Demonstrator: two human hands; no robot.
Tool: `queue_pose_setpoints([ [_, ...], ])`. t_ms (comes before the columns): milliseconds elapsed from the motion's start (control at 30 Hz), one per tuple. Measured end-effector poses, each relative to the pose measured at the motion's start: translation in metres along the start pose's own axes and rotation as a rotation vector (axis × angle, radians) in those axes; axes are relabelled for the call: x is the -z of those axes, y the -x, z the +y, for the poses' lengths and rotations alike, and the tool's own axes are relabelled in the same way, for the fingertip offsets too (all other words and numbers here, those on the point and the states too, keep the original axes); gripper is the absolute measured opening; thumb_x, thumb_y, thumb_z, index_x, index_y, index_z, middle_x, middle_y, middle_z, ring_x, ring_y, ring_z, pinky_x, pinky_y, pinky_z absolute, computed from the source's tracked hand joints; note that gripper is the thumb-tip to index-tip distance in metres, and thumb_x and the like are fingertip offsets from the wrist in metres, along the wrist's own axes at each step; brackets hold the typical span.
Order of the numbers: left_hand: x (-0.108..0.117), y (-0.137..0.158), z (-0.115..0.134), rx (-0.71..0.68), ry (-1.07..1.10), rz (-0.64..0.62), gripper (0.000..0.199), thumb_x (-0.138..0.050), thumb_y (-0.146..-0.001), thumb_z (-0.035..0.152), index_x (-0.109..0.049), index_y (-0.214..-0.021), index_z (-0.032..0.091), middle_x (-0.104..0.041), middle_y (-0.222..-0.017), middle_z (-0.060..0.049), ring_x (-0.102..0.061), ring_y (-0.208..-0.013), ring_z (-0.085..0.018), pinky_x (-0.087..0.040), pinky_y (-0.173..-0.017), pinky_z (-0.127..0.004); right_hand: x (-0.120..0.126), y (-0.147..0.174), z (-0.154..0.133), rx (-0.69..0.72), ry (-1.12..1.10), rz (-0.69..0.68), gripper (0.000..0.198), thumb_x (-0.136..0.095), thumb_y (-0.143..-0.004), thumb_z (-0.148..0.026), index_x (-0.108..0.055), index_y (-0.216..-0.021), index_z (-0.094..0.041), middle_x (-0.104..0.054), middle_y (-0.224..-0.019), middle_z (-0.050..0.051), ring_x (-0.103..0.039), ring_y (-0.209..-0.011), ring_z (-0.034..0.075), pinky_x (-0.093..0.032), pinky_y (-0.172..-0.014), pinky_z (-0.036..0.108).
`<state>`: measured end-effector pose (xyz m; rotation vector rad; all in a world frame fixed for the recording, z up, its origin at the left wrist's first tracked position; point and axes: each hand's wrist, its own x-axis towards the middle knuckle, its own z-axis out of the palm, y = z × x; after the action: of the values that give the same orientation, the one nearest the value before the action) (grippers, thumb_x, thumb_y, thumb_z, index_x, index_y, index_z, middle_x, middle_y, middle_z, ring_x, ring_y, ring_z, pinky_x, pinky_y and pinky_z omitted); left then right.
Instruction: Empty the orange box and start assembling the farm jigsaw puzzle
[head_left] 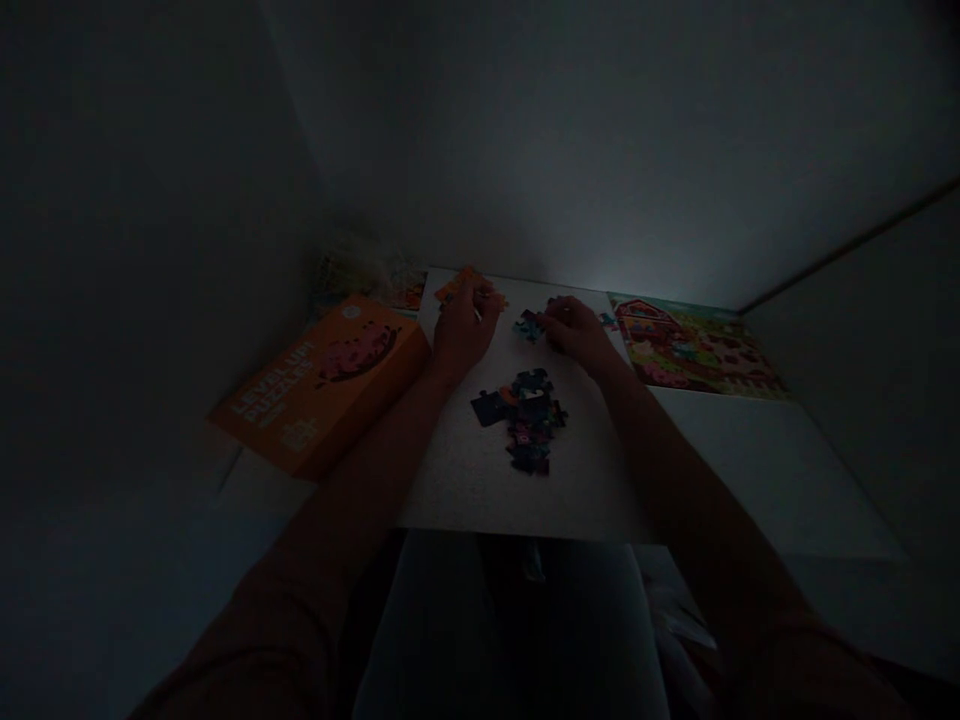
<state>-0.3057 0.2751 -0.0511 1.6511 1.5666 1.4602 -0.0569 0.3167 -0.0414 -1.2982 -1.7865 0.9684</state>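
Observation:
It is dim, so fine detail is hard to see. My left hand [465, 328] is at the far part of the white board, its fingers curled over orange puzzle pieces [454, 288], with one orange piece at its fingertips. My right hand [576, 330] pinches the edge of a teal and dark puzzle piece [528, 326]. Other pieces lie partly hidden behind the right hand. Nearer to me, between my forearms, is a loose heap of dark puzzle pieces [531, 425], with a bluish piece [489, 408] at its left side.
An orange puzzle box [322, 385] lies tilted on the left. On the right is a farm picture [694, 345] with a red barn. Crumpled clear plastic [375, 265] sits behind the box. The white board [465, 500] ends just before my legs. A wall rises behind the board.

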Motion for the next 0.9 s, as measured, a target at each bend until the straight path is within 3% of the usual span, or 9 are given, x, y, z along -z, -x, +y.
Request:
queue_pose_setpoints([
  [67,0.000,-0.001,-0.003,0.002,-0.007,-0.001,0.016,-0.073,-0.127,0.041,-0.074,-0.132,0.025,-0.089,-0.118,-0.009,-0.083,-0.102,-0.025,-0.063,-0.099,-0.040,0.006,0.018,-0.006,-0.050,-0.129,-0.013,0.073,-0.098,-0.079,-0.088,-0.064,-0.114,-0.034,-0.071,-0.090,0.000,-0.065,-0.080,0.025,-0.051,-0.072,0.038],
  [133,0.001,-0.001,-0.005,-0.006,-0.009,-0.003,0.020,-0.067,-0.130,0.045,-0.073,-0.132,0.026,-0.089,-0.120,-0.010,-0.084,-0.105,-0.027,-0.063,-0.102,-0.042,0.014,0.032,-0.014,-0.078,-0.151,-0.108,0.066,-0.098,-0.082,-0.080,-0.073,-0.123,-0.033,-0.072,-0.089,0.000,-0.065,-0.079,0.024,-0.052,-0.072,0.039],
  [200,0.003,-0.001,-0.006,-0.010,-0.008,-0.004,0.027,-0.062,-0.132,0.051,-0.073,-0.131,0.026,-0.089,-0.121,-0.011,-0.085,-0.112,-0.030,-0.063,-0.106,-0.044,0.020,0.039,-0.021,-0.063,-0.079,-0.260,0.060,-0.097,-0.087,-0.074,-0.081,-0.126,-0.032,-0.074,-0.088,0.002,-0.066,-0.079,0.025,-0.053,-0.073,0.040],
  [267,0.005,0.000,-0.006,-0.001,-0.009,0.009,0.030,-0.057,-0.133,0.053,-0.071,-0.128,0.027,-0.089,-0.122,-0.013,-0.085,-0.117,-0.034,-0.063,-0.108,-0.047,0.023,0.036,-0.026,-0.008,0.046,-0.308,0.054,-0.097,-0.091,-0.071,-0.085,-0.123,-0.030,-0.078,-0.092,0.004,-0.069,-0.081,0.026,-0.056,-0.076,0.042],
  [433,0.009,0.001,-0.005,-0.012,0.039,0.047,0.033,-0.048,-0.136,0.046,-0.065,-0.114,0.029,-0.084,-0.115,-0.012,-0.083,-0.112,-0.032,-0.062,-0.102,-0.048,-0.002,-0.009,-0.024,0.053,0.326,-0.147,0.040,-0.088,-0.106,-0.060,-0.089,-0.129,-0.027,-0.087,-0.118,0.012,-0.078,-0.094,0.030,-0.068,-0.094,0.049],
  [533,0.009,0.001,-0.005,0.005,0.088,0.072,0.033,-0.048,-0.136,0.047,-0.061,-0.111,0.030,-0.079,-0.108,-0.009,-0.082,-0.107,-0.031,-0.060,-0.098,-0.047,-0.028,-0.044,-0.018,0.087,0.480,-0.112,0.048,-0.084,-0.111,-0.053,-0.088,-0.149,-0.025,-0.086,-0.142,0.018,-0.083,-0.125,0.039,-0.068,-0.118,0.057],
  [667,0.008,0.001,-0.006,0.001,0.091,0.069,0.034,-0.045,-0.136,0.045,-0.060,-0.110,0.030,-0.078,-0.107,-0.009,-0.080,-0.106,-0.029,-0.061,-0.100,-0.046,-0.050,-0.079,-0.011,0.138,0.599,-0.146,0.052,-0.086,-0.110,-0.053,-0.089,-0.149,-0.019,-0.084,-0.142,0.025,-0.073,-0.151,0.047,-0.063,-0.133,0.064],
  [767,0.008,0.000,-0.005,-0.009,0.103,0.059,0.033,-0.044,-0.136,0.044,-0.061,-0.112,0.029,-0.078,-0.107,-0.009,-0.080,-0.108,-0.029,-0.062,-0.103,-0.047,-0.053,-0.089,-0.011,0.139,0.559,-0.169,0.044,-0.091,-0.103,-0.054,-0.092,-0.133,-0.021,-0.087,-0.131,0.024,-0.078,-0.139,0.047,-0.067,-0.127,0.066],
  [900,0.005,0.001,-0.004,0.015,0.092,0.061,0.032,-0.051,-0.136,0.046,-0.060,-0.110,0.029,-0.077,-0.105,-0.008,-0.080,-0.108,-0.029,-0.060,-0.102,-0.045,-0.044,-0.077,-0.016,0.018,0.408,-0.199,0.040,-0.101,-0.090,-0.049,-0.086,-0.120,-0.027,-0.091,-0.119,0.017,-0.083,-0.114,0.040,-0.073,-0.107,0.059],
])
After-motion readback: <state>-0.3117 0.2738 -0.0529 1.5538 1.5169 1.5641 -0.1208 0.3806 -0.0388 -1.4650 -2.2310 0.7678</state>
